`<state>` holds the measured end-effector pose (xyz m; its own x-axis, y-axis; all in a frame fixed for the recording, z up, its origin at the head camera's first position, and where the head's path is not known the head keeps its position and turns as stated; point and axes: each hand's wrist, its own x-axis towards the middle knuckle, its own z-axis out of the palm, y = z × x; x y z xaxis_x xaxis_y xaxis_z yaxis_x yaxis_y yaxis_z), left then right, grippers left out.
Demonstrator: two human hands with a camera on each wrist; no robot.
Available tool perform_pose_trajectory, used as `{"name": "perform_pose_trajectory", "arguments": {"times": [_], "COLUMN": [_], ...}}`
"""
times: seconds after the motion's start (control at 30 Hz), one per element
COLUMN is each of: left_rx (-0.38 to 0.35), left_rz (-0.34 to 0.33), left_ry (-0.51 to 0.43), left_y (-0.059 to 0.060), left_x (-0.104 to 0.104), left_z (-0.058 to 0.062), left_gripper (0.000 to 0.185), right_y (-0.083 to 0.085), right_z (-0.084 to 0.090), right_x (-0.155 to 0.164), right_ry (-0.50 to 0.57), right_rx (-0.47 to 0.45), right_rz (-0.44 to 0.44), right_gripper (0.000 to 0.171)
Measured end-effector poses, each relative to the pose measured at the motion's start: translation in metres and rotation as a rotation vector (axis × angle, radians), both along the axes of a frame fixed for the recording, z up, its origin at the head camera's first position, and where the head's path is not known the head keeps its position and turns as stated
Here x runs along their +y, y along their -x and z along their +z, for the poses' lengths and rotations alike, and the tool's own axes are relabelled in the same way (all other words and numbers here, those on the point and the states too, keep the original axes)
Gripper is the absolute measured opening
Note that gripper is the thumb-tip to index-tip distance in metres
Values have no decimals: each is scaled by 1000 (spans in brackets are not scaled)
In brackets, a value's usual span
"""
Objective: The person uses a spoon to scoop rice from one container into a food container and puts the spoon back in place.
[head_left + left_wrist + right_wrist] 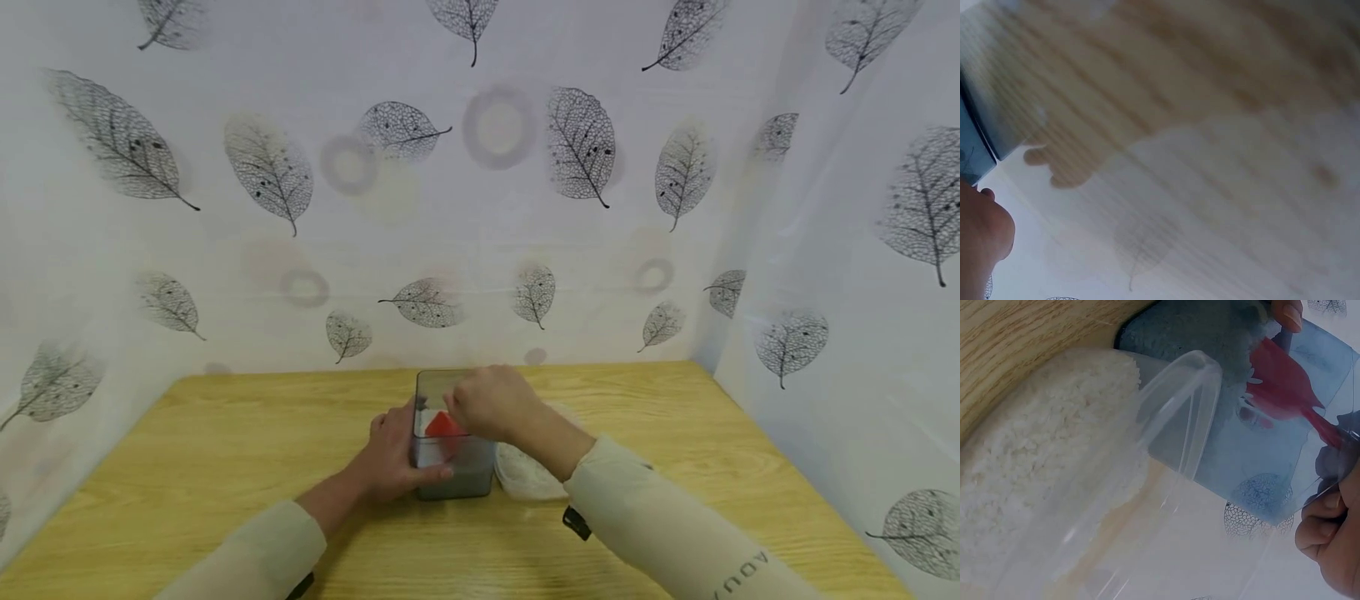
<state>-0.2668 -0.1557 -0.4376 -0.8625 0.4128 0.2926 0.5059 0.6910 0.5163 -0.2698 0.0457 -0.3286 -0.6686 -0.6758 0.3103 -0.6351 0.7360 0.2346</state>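
A see-through grey-blue container [468,479] stands upright on the table with white grains inside. My left hand [392,457] holds its left side, thumb across the front; in the left wrist view only part of that hand [985,231] shows at the edge. Above the container's opening, my right hand [491,404] grips the handle of a red scoop [442,425]. In the right wrist view the scoop's head [1282,381] is down in the container among the grains. Beside the container on the right sits a clear plastic tub [528,479] of white rice [1054,444], partly hidden by my right forearm.
The wood-grain table [247,450] reaches back to a pale curtain [480,233] printed with dark leaves. The same curtain closes off both sides. The rice tub stands close against the container's right side.
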Motion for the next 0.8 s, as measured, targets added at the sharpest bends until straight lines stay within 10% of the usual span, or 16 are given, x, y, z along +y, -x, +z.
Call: {"name": "perform_pose_trajectory", "arguments": {"times": [0.8], "left_rx": [-12], "left_rz": [-3], "left_ry": [4], "left_y": [2], "left_x": [1], "left_z": [0], "left_gripper": [108], "right_y": [2], "right_z": [-7], "right_x": [3], "right_ry": [61], "right_rx": [-10], "right_rz": [-14], "right_gripper": [53]}}
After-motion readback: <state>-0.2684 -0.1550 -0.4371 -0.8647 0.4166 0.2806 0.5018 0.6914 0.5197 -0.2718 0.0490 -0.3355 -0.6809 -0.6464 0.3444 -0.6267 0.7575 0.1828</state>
